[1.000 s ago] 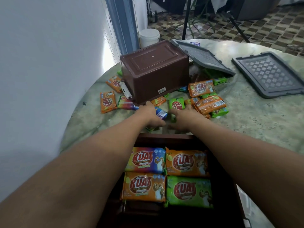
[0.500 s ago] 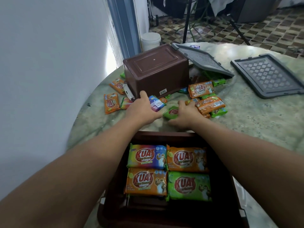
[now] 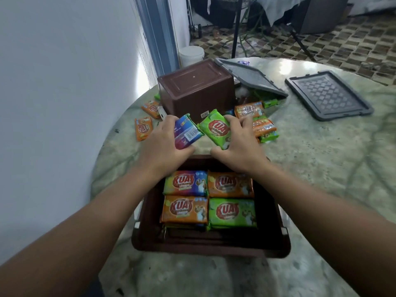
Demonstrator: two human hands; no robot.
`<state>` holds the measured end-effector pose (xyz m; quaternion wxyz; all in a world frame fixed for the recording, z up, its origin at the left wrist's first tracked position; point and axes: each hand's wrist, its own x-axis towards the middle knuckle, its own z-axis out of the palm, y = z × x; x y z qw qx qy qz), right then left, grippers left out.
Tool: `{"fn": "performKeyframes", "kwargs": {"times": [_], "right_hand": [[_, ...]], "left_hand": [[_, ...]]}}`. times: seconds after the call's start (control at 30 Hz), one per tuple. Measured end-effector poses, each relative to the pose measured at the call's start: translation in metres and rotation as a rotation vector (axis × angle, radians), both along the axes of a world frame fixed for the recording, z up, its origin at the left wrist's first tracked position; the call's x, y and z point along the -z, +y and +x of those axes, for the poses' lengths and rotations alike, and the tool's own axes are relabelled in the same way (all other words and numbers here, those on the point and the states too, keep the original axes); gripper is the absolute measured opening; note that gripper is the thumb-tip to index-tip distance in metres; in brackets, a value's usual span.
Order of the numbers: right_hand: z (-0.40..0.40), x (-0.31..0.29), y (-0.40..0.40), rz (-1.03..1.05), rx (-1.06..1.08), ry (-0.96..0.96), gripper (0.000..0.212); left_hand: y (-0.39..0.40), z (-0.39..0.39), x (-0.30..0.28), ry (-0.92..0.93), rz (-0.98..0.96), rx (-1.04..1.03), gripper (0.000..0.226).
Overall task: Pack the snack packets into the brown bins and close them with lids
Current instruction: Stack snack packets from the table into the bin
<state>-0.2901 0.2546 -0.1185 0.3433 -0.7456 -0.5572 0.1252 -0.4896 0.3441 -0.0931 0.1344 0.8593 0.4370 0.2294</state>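
Observation:
An open brown bin (image 3: 278,239) stands at the near table edge with several KUAT snack packets (image 3: 209,198) laid flat inside. My left hand (image 3: 162,151) grips a blue-purple packet (image 3: 186,132), lifted above the bin's far rim. My right hand (image 3: 237,146) grips a green packet (image 3: 216,129) beside it. A second brown bin (image 3: 197,91) lies upside down at the back. Loose orange and green packets (image 3: 255,116) lie around it. One grey lid (image 3: 250,77) leans on that bin; another grey lid (image 3: 327,95) lies flat to the right.
The round marble table (image 3: 321,168) stands against a white wall (image 3: 64,103) on the left. An orange packet (image 3: 143,128) lies near the wall. A white bucket (image 3: 191,54) and stand legs are on the tiled floor behind.
Both hands closed on packets lying on the table, lifted them and drew them back toward the open bin. The green packet now faces up in my right hand.

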Motion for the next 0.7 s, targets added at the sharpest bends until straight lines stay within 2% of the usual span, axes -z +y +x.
{"fn": "performKeyframes", "kwargs": {"times": [0.1,0.27,0.47,0.7], "right_hand": [[-0.007,-0.001,-0.031,0.010,-0.069,0.010,0.093],[-0.010,0.001,-0.077,-0.107,-0.234,-0.072,0.093],[-0.011,0.010,-0.099,-0.297,-0.361,-0.386,0.101],[-0.012,0.013,-0.101,-0.338,-0.381,-0.577,0.098]], "left_hand": [[-0.026,-0.022,0.002,0.050,-0.025,0.089,0.066],[-0.062,-0.056,0.021,0.153,-0.072,0.192,0.074],[-0.083,-0.073,0.047,0.254,-0.004,0.241,0.084],[-0.080,-0.071,0.047,0.316,0.039,0.298,0.077]]}}
